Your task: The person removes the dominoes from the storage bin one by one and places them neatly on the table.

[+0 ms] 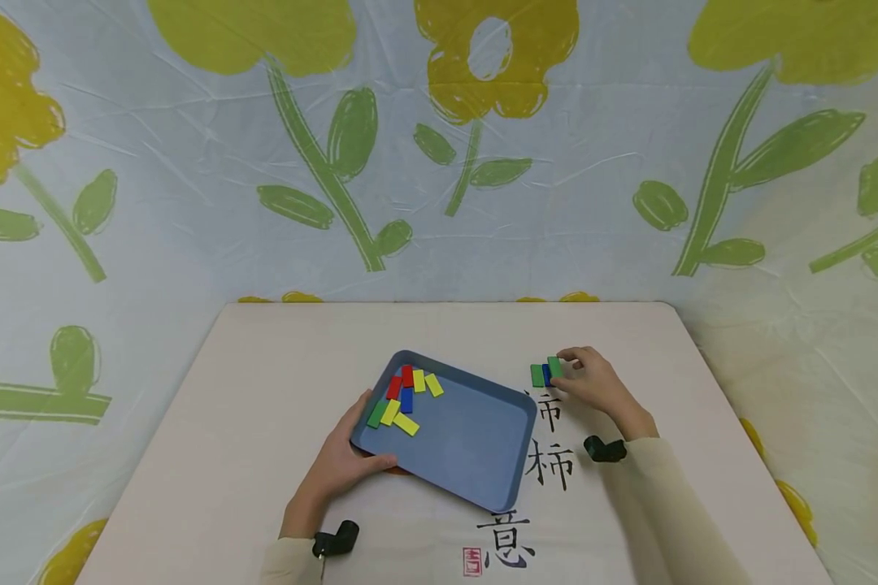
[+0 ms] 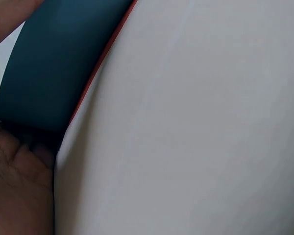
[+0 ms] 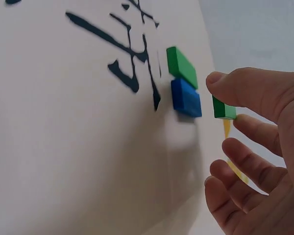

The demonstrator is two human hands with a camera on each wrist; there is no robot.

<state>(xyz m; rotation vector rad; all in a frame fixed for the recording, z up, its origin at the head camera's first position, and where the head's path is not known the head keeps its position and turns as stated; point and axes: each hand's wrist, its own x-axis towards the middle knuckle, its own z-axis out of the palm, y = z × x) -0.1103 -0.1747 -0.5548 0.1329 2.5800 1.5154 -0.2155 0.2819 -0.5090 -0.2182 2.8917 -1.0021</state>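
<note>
My left hand [image 1: 340, 463] holds the left end of a blue-grey tray [image 1: 461, 439], its thumb along the near rim. The left wrist view shows the tray's dark side [image 2: 59, 63] against the palm [image 2: 19, 191]. At the tray's left end lie several blocks, among them a blue block [image 1: 406, 400], a green block [image 1: 377, 414] and a yellow block [image 1: 406, 424]. Beyond the right end, my right hand [image 1: 600, 386] pinches a green block [image 3: 224, 110] between thumb and index finger, above the table. Beside it, another green block [image 3: 186, 68] and a blue block [image 3: 188, 99] stand on the table.
The pale table [image 1: 212, 455] carries black brush characters [image 1: 551, 467] and a red seal mark [image 1: 471, 561] on its covering. Behind it hangs a flower-printed cloth [image 1: 541, 244]. A dark wrist camera [image 1: 606, 449] sits on the right wrist.
</note>
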